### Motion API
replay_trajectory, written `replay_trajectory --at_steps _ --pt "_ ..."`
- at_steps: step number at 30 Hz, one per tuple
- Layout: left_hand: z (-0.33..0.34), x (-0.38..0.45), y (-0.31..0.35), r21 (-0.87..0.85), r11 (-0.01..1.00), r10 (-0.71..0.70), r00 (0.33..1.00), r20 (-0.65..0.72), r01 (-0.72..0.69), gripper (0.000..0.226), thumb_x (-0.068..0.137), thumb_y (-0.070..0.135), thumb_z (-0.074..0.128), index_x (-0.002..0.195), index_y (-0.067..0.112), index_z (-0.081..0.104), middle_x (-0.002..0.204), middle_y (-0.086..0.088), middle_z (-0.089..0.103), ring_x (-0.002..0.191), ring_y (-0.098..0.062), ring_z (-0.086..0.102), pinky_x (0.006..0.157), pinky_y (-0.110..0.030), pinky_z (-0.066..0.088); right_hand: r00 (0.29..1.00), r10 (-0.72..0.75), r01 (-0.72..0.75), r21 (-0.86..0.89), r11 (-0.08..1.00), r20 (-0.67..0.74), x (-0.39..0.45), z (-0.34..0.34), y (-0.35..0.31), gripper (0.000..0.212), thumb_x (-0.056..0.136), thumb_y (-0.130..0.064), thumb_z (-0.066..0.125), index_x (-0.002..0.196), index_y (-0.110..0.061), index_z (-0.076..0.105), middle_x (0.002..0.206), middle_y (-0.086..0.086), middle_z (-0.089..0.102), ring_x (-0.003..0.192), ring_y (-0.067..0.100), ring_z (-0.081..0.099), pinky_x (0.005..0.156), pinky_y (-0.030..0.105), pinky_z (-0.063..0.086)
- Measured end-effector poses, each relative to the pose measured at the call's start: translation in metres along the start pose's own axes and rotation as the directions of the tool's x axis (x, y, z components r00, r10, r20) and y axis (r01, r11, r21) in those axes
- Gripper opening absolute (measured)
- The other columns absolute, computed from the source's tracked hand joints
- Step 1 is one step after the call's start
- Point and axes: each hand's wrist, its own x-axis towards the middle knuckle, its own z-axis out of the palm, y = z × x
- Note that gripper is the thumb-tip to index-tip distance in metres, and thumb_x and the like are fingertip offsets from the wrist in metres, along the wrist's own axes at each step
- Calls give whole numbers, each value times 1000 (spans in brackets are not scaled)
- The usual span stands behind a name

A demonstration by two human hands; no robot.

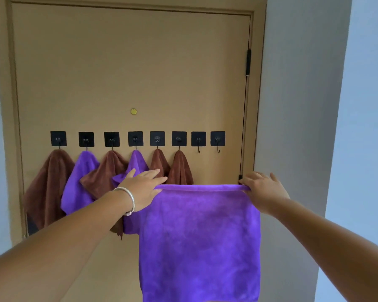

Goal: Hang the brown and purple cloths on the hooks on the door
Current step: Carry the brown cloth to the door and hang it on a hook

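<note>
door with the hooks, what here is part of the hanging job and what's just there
Part of the job:
- purple cloth held up by left hand and right hand
- two bare hooks
- six cloths already hung
- door

Just there:
- yellow dot
- black hinge
- bracelet
- wall

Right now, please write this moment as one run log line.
hands: left, right stretch purple cloth | hooks: six filled, two free
</note>
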Motion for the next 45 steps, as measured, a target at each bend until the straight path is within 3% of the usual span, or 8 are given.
replay_trajectory --at_steps 6,15,19,22,26,29,40,45 --pt "18 100 -20 -157 977 97 957 -274 -145 42 100 22 38 142 25 43 145 10 40 127 -13 42 96 -26 36 972 30 -11 83 996 -232 84 25 6 44 85 -1 46 112 -29 68 110 -7 63 101 21 56 86 30 41" --pt "38 185 -35 -157 952 162 867 -472 -263 41 88 3 43 108 39 48 102 11 65 75 -25 56 64 -29 31 937 -146 120 -102 988 -316 161 57 10 28 80 0 55 94 -24 53 109 -2 56 81 22 52 74 31 24" --pt "38 202 -43 56 909 384 777 -499 -413 37 73 -4 47 87 29 38 106 13 61 75 -23 54 53 -28 40 921 -233 176 -199 964 -313 187 58 12 32 73 4 61 83 -25 50 97 -1 59 85 26 57 72 34 34" --pt "36 211 -46 96 880 442 727 -525 -466 35 68 -1 50 79 31 60 98 9 64 75 -23 58 54 -24 34 914 -256 202 -196 960 -314 208 56 13 38 64 11 55 70 -23 39 85 -5 55 78 26 54 69 32 27" --pt "37 228 -41 -42 971 187 854 -485 -236 70 84 -5 45 135 43 47 105 5 52 81 -21 49 59 -31 38 886 -262 228 -134 964 -381 231 52 14 40 73 8 58 89 -27 69 105 -2 64 88 28 58 75 31 31" --pt "28 239 -34 -39 992 92 908 -410 -118 77 84 -5 39 147 39 28 108 3 42 77 -17 36 59 -30 31 906 -229 181 -165 970 -355 246 55 14 48 85 -3 50 122 -32 62 113 0 55 89 25 48 78 30 29" --pt "21 262 25 209 977 20 959 -282 41 22 87 11 43 107 12 53 107 -8 46 82 -26 51 58 -36 29 976 -128 83 -238 968 -179 269 74 -22 25 93 -23 42 106 -20 63 100 3 54 89 23 55 74 35 32" --pt "34 277 40 308 948 11 959 -283 81 21 97 23 44 106 15 62 108 -7 51 88 -25 58 60 -35 33 972 -111 45 -299 953 -208 274 88 -33 46 99 -52 31 86 -23 65 89 -1 61 83 21 50 76 39 26"
